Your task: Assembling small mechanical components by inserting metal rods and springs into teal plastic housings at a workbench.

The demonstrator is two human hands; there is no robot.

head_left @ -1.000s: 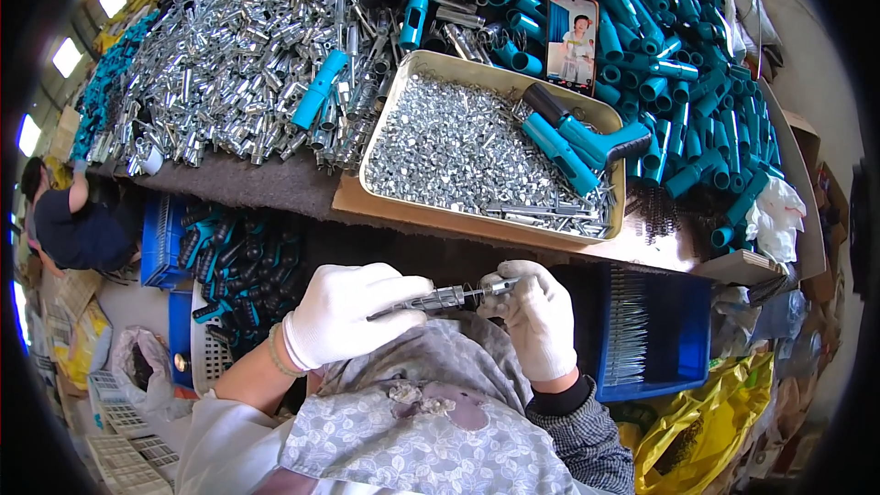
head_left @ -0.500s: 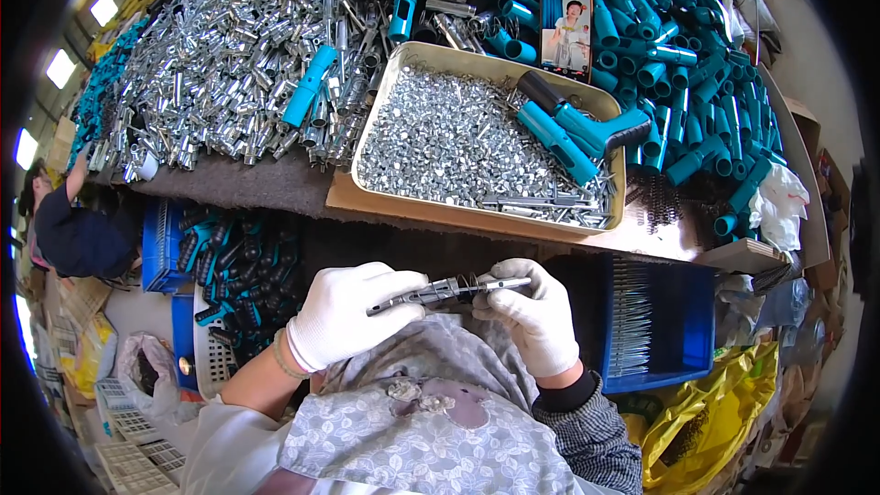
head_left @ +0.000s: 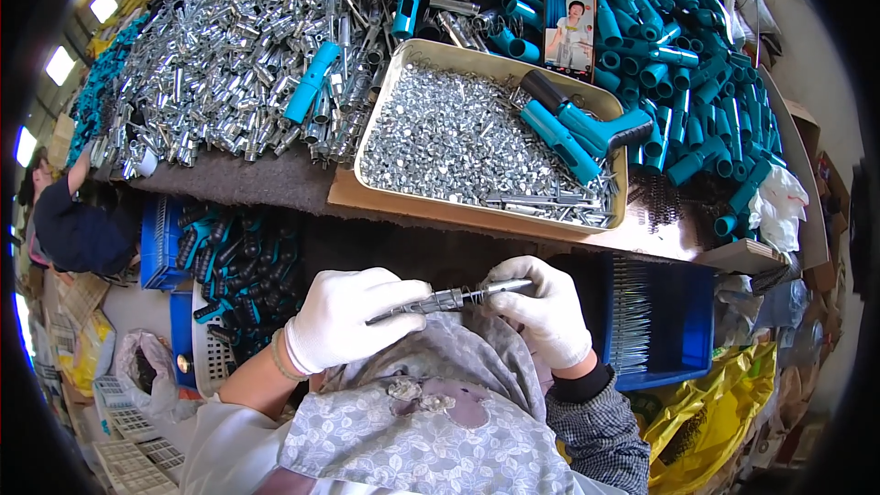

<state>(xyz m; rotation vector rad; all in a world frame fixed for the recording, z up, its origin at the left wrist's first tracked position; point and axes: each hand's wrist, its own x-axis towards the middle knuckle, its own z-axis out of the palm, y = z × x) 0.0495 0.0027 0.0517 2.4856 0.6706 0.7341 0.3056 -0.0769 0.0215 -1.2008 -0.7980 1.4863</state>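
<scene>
My left hand, in a white knit glove, is closed around a grey metal tube held in front of my apron. A thin metal rod sticks out of the tube's right end. My right hand, gloved too, pinches the rod's far part, where a flat pale strip shows between thumb and fingers. Whether strip and rod are one piece I cannot tell. Beyond both hands stands a cream tray full of small metal parts, with two teal tool housings lying across its right side.
Metal tubes are heaped at the bench's far left, teal housings at the right. A phone leans behind the tray. Below the bench are black-and-teal handles and a blue bin with metal rods. Another person works far left.
My right hand has shifted slightly right, and more of the thin rod shows between the hands. The coil and dark part visible beside my right fingers are now hidden.
</scene>
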